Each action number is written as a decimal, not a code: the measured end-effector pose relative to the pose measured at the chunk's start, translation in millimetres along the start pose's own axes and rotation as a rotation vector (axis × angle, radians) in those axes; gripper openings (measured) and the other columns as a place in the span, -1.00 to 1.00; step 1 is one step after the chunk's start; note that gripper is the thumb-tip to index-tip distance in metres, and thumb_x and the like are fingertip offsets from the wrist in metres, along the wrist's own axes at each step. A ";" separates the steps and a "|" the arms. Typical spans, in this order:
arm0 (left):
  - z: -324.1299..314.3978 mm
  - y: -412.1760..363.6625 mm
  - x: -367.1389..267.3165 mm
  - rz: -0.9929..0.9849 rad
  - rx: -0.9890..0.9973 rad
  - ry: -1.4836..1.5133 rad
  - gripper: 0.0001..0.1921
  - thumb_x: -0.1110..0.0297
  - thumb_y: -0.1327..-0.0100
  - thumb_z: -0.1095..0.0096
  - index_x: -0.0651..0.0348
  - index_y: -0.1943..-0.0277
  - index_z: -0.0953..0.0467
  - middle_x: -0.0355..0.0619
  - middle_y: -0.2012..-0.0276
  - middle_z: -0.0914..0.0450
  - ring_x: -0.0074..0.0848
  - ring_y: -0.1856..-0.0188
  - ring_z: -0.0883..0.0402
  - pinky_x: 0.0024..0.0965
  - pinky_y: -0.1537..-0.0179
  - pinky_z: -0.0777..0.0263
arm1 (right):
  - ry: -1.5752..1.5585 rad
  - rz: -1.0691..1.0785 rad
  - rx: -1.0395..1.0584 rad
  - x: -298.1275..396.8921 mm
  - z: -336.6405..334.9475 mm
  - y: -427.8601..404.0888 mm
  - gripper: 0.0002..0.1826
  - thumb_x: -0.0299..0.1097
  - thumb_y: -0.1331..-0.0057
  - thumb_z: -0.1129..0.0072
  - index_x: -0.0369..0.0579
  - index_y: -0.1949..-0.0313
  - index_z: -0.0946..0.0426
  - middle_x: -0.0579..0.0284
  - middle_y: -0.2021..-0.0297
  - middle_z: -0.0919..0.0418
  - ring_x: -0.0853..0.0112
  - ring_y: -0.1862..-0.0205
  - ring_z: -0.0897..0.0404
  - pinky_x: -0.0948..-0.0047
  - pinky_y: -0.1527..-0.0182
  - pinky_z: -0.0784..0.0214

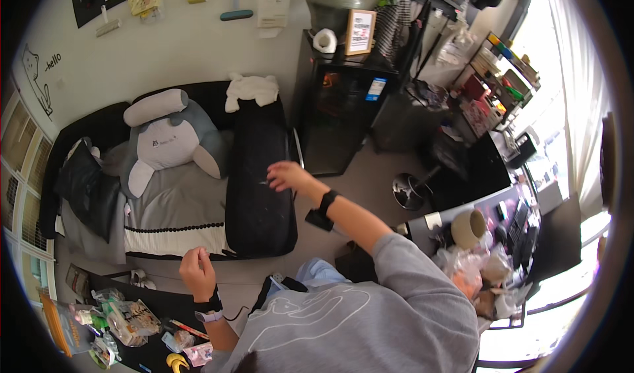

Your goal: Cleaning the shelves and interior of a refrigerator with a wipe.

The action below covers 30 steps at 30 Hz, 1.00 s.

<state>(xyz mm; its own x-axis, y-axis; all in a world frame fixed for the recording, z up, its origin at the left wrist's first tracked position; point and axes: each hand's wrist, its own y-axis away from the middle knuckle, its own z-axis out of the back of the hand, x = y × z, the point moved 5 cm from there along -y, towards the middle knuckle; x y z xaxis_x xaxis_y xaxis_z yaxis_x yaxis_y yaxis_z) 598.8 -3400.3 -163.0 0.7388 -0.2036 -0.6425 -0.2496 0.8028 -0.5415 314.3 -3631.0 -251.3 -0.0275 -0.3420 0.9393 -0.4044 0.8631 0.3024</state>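
Observation:
My right hand (288, 177) reaches out over the black armrest (260, 189) of a sofa, fingers spread and slightly bent. A small pale thing shows at its fingertips, too small to tell whether it is held. My left hand (198, 269) is raised in front of the sofa, its fingers curled in; whether anything is inside cannot be seen. Both wrists wear black bands, and the left also has a light watch. A grey and white plush backrest cushion (171, 140) leans on the sofa seat, beside a black cushion (89, 199). A white plush cloth (252, 90) lies on the sofa's back corner.
A black cabinet (334, 110) stands behind the armrest, with a framed sign (360, 32) on top. At the lower left a dark table (148, 318) holds bagged snacks and a banana (177, 362). On the right are a stool (411, 191) and a cluttered desk (426, 224).

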 end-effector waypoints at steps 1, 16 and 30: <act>-4.5 -12.3 1.7 -0.017 0.009 -0.012 -0.85 0.46 -0.23 -0.05 0.32 0.43 -0.47 0.00 0.54 -0.51 -0.18 0.50 -0.49 -0.24 0.46 -0.32 | -0.071 0.007 -0.036 22.8 17.7 -26.2 -0.61 -0.24 -0.30 -0.09 -0.20 -0.03 -0.37 0.08 0.16 -0.54 0.31 0.22 -0.60 0.33 0.22 -0.52; -101.7 -57.8 9.1 0.741 -0.192 -0.392 -0.74 0.21 -0.32 -0.07 0.21 0.20 -0.61 0.06 0.33 -0.66 -0.27 0.40 -0.65 -0.32 0.42 -0.47 | -0.672 0.066 -0.377 188.4 218.3 -452.6 -0.76 -0.40 -0.27 0.04 -0.23 0.11 -0.30 -0.01 0.20 -0.42 0.04 0.21 -0.51 0.10 0.20 -0.45; -216.1 -160.9 -24.8 0.490 0.042 -0.466 -0.90 0.48 -0.26 -0.11 0.30 0.34 -0.53 0.08 0.51 -0.49 -0.19 0.50 -0.46 -0.27 0.46 -0.35 | -1.078 0.484 -0.343 259.4 314.0 -636.4 -0.78 -0.45 -0.29 -0.11 -0.24 0.22 -0.24 0.17 0.53 -0.33 0.36 0.51 -0.34 0.27 0.37 -0.37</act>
<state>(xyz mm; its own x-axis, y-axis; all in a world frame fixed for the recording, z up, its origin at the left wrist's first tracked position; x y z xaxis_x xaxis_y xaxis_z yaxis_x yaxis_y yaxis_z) 485.4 -3645.5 -177.1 0.7419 0.4446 -0.5019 -0.6066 0.7640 -0.2199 277.5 -4385.7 -251.0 -0.9145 0.0493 0.4016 0.1145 0.9835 0.1399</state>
